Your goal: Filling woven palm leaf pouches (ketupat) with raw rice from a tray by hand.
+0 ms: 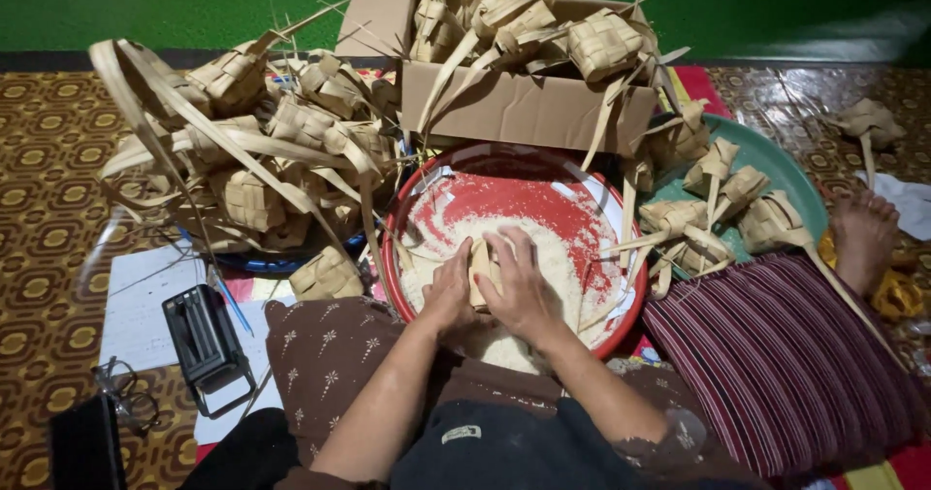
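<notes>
Floor: patterned brown mat (48, 160); everything sits on it, within reach of the seated person.
Striped cushion: one, dark red (776, 354), on the person's right, beside another person's bare foot (863, 233).
Left pile: heap of woven palm-leaf pouches (252, 150) with long loose strips; too tangled to count, well over ten.
Cardboard box: one (524, 107), behind the basin, flaps open, stacked with more pouches; about six show on top.
Red basin: one, round (543, 184), directly in front of the knees, judged so both hands can work over it; holds raw white rice (558, 257) heaped on the near side.
Green tray: one (786, 175), right of the basin, carrying roughly six pouches with tails.
Papers: white sheets (145, 301) on the left, with a black clip-like device (204, 340) on them and one pair of glasses (121, 393) nearby.
Left hand (448, 291): fingers closed around the held pouch (482, 267), steadying it over the rice.
Right hand (519, 281): fingers curled over the same pouch, gripping it from the other side.
</notes>
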